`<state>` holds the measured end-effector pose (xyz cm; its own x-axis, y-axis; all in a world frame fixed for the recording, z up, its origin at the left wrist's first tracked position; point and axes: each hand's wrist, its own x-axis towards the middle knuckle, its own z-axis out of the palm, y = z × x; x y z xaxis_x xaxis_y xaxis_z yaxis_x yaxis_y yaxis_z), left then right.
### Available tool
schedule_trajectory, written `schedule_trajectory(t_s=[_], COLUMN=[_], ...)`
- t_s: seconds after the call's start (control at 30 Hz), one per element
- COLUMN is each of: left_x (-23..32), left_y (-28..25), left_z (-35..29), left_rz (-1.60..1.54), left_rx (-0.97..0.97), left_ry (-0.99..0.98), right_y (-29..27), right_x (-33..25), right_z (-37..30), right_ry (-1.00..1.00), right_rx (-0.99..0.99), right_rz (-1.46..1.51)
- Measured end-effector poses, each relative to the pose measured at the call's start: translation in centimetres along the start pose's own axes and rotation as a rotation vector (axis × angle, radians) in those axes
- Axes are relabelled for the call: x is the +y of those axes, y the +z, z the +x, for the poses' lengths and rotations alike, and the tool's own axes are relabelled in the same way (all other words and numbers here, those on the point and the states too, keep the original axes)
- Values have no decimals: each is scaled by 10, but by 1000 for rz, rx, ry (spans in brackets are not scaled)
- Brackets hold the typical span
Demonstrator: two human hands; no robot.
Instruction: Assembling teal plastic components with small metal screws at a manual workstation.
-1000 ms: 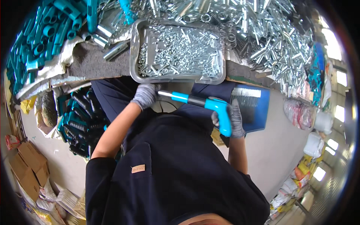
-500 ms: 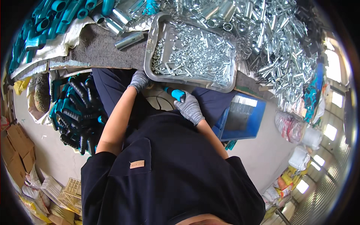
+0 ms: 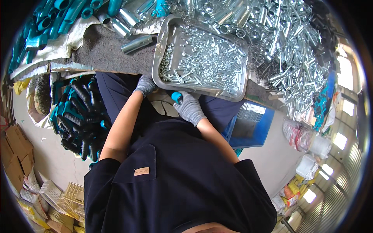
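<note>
My right hand (image 3: 190, 108), in a grey knit glove, is closed round a short teal-and-black handle (image 3: 176, 96) over my lap, its teal end facing up and left. The rest of that handle is hidden by the hand. At the front edge of the bench, my left hand (image 3: 145, 85), gloved the same way, sits just below the near left corner of a metal tray (image 3: 155, 64). Its fingers disappear under the tray's rim, so what they hold, if anything, cannot be seen. Small silvery pins and sleeves (image 3: 211, 58) fill much of the tray.
Teal tube-like parts (image 3: 74, 13) are heaped at the bench's far left. Metal tubes (image 3: 136, 44) and a big pile of rods and springs (image 3: 285, 50) surround the tray. Black-and-teal handles (image 3: 77, 116) fill a sack on my left. A blue crate (image 3: 256, 136) stands on my right.
My right hand has moved slightly left and up, and the handle in it has turned so that its teal end shows more. My left hand stays in nearly the same place.
</note>
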<state>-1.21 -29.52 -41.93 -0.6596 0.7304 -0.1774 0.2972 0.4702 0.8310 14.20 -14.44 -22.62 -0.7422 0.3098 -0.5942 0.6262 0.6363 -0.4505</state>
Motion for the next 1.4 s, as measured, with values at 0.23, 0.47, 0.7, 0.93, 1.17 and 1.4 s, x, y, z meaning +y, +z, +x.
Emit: schedule_trajectory(t_s=[0.23, 0.47, 0.7, 0.93, 1.17, 1.4], left_x=[-15, 218, 201, 208, 208, 214], left_y=[-18, -50, -70, -57, -64, -54], left_z=[-26, -43, -10, -26, -15, -32], left_rz=[876, 277, 313, 389, 432, 458], left_rx=[313, -605, -614, -599, -650, -696], left_ry=[791, 357, 366, 270, 290, 302], right_y=[30, 17, 48, 27, 54, 12], right_x=[-15, 33, 10, -2, 5, -22], right_z=[42, 21, 24, 27, 40, 10], right_ry=[-261, -449, -289, -454, -421, -365], right_rx=[-175, 294, -18, -32, 247, 95], right_rz=[-318, -179, -58, -93, -108, -31])
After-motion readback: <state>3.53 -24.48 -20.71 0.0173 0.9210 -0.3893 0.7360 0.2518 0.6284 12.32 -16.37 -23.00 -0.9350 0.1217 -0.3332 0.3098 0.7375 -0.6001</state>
